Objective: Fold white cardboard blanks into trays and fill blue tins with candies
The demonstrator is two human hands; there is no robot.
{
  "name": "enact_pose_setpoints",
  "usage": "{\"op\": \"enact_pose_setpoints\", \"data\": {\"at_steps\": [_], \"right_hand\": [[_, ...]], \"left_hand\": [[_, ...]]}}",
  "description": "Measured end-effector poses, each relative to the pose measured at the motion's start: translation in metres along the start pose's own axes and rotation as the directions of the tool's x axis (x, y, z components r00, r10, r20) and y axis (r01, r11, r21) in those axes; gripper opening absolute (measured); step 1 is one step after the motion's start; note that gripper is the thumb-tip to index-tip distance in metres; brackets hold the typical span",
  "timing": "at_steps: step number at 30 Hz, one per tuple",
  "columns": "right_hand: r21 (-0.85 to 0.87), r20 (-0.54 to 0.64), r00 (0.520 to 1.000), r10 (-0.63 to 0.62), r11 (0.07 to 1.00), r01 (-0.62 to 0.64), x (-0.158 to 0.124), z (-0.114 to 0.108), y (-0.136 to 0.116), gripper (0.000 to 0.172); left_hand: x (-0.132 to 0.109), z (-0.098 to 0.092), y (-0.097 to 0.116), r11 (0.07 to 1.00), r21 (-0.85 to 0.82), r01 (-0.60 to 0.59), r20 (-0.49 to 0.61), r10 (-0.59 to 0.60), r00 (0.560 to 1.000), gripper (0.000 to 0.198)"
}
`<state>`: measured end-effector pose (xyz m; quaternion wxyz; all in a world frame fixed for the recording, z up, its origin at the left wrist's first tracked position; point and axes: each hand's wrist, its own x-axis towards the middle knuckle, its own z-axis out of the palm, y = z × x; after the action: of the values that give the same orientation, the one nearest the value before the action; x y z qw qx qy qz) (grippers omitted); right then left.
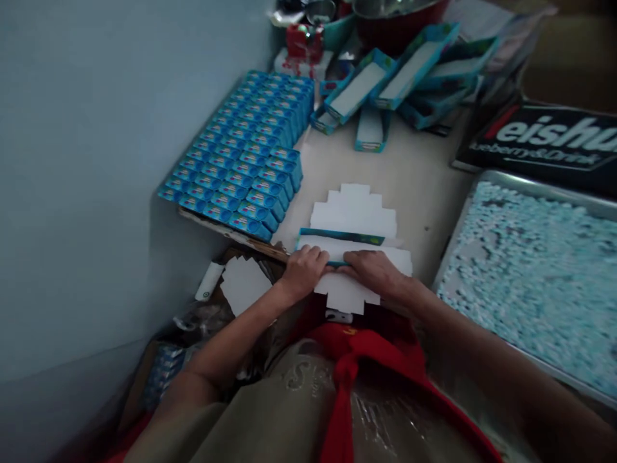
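Observation:
In front of me lies a partly folded carton [347, 245], white inside with a blue printed wall standing along its far side. My left hand [307, 265] grips the carton's near edge towards its left end, fingers curled over it. Farther along the same edge, my right hand [372, 267] is closed on the cardboard, its thumb side near the middle. Flat white cardboard with stepped edges [354, 204] spreads out beyond the carton, and more shows below my hands. My fingertips are partly hidden under the edge.
Rows of small blue packs [236, 164] stand at the table's left edge, beside the wall. Several folded blue cartons [371, 128] are heaped at the back. To the right are a metal tray [535, 188] of pale blue pieces and a black lettered box [544, 138].

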<state>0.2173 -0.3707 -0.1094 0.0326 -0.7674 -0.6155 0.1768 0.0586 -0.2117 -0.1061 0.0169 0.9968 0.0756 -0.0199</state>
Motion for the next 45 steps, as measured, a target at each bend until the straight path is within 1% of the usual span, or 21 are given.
{"op": "enact_pose_setpoints", "data": {"at_steps": [3, 5, 9, 12, 14, 16, 17, 18, 19, 21, 23, 25, 27, 28, 29, 33, 35, 37, 40, 42, 45], "right_hand": [[0.073, -0.052, 0.988, -0.143, 0.987, 0.146, -0.019, -0.008, 0.013, 0.012], [0.052, -0.12, 0.979, -0.167, 0.983, 0.174, -0.04, -0.01, 0.019, 0.024], [-0.026, -0.236, 0.969, -0.075, 0.997, 0.071, -0.073, -0.007, 0.026, 0.035], [-0.074, -0.32, 0.947, 0.017, 0.996, -0.043, -0.075, -0.006, 0.036, 0.026], [-0.088, -0.385, 0.918, 0.098, 0.986, -0.142, -0.069, -0.009, 0.047, 0.021], [-0.041, -0.407, 0.898, 0.17, 0.978, -0.204, -0.06, -0.014, 0.06, 0.027], [0.01, -0.393, 0.899, 0.195, 0.978, -0.208, -0.056, -0.017, 0.066, 0.031], [0.077, -0.371, 0.904, 0.21, 0.978, -0.195, -0.053, -0.019, 0.07, 0.033], [0.158, -0.351, 0.911, 0.216, 0.973, -0.17, -0.05, -0.02, 0.073, 0.034], [0.325, -0.349, 0.908, 0.234, 0.938, -0.117, -0.045, -0.017, 0.072, 0.035], [0.455, -0.402, 0.853, 0.332, 0.881, -0.128, -0.039, -0.008, 0.065, 0.03], [0.563, -0.456, 0.723, 0.519, 0.797, -0.218, -0.031, 0.004, 0.055, 0.028], [0.673, -0.443, 0.567, 0.695, 0.675, -0.302, -0.023, 0.017, 0.046, 0.046], [0.717, -0.416, 0.517, 0.748, 0.619, -0.319, -0.019, 0.022, 0.042, 0.054], [0.748, -0.39, 0.492, 0.778, 0.579, -0.323, -0.017, 0.026, 0.04, 0.057], [0.764, -0.385, 0.469, 0.795, 0.56, -0.322, -0.016, 0.033, 0.032, 0.033], [0.741, -0.387, 0.45, 0.805, 0.562, -0.367, -0.017, 0.03, 0.027, 0.028], [0.69, -0.358, 0.452, 0.817, 0.558, -0.462, -0.014, 0.022, 0.023, 0.028], [0.565, -0.262, 0.509, 0.82, 0.558, -0.607, -0.005, 0.007, 0.021, 0.03], [0.492, -0.208, 0.552, 0.807, 0.575, -0.654, -0.001, 0.001, 0.023, 0.03], [0.484, -0.218, 0.56, 0.799, 0.587, -0.649, -0.001, 0.003, 0.03, 0.029]], "left_hand": [[0.002, -0.001, -0.004, 1.0, 0.024, -0.003, 0.006, 0.003, 1.0, 0.035], [0.005, -0.005, -0.006, 0.999, 0.033, -0.01, 0.043, 0.009, 0.999, 0.031], [0.006, -0.027, 0.007, 0.999, 0.029, 0.017, 0.159, -0.021, 0.987, 0.021], [0.006, -0.05, 0.027, 0.99, -0.128, -0.055, 0.248, 0.085, 0.965, 0.021], [0.016, -0.063, 0.032, 0.962, -0.264, -0.072, 0.189, 0.125, 0.974, 0.028], [0.04, -0.068, 0.026, 0.939, -0.345, 0.013, 0.027, -0.004, 1.0, 0.041], [0.055, -0.066, 0.02, 0.92, -0.381, 0.09, -0.045, -0.116, 0.992, 0.051], [0.071, -0.062, 0.014, 0.886, -0.433, 0.166, -0.066, -0.214, 0.974, 0.061], [0.086, -0.055, 0.008, 0.835, -0.499, 0.231, -0.027, -0.281, 0.959, 0.067], [0.107, -0.037, 0.003, 0.715, -0.619, 0.325, 0.11, -0.331, 0.937, 0.059], [0.113, -0.018, 0.007, 0.627, -0.685, 0.371, 0.166, -0.361, 0.918, 0.039], [0.107, -0.005, 0.019, 0.595, -0.717, 0.363, 0.11, -0.418, 0.902, 0.037], [0.096, 0.004, 0.031, 0.603, -0.729, 0.323, 0.026, -0.447, 0.894, 0.046], [0.092, 0.006, 0.037, 0.62, -0.726, 0.298, -0.016, -0.448, 0.894, 0.049], [0.088, 0.007, 0.041, 0.644, -0.715, 0.273, -0.053, -0.44, 0.896, 0.05], [0.084, 0.005, 0.053, 0.759, -0.622, 0.193, -0.157, -0.362, 0.919, 0.048], [0.09, 0.002, 0.055, 0.802, -0.571, 0.176, -0.149, -0.312, 0.938, 0.048], [0.1, -0.002, 0.053, 0.814, -0.542, 0.206, -0.091, -0.302, 0.949, 0.042], [0.117, -0.004, 0.043, 0.766, -0.563, 0.309, 0.021, -0.361, 0.932, 0.021], [0.122, -0.002, 0.037, 0.715, -0.609, 0.343, 0.056, -0.393, 0.918, 0.008], [0.119, 0.002, 0.033, 0.647, -0.718, 0.256, -0.06, -0.424, 0.904, 0.011]]}}
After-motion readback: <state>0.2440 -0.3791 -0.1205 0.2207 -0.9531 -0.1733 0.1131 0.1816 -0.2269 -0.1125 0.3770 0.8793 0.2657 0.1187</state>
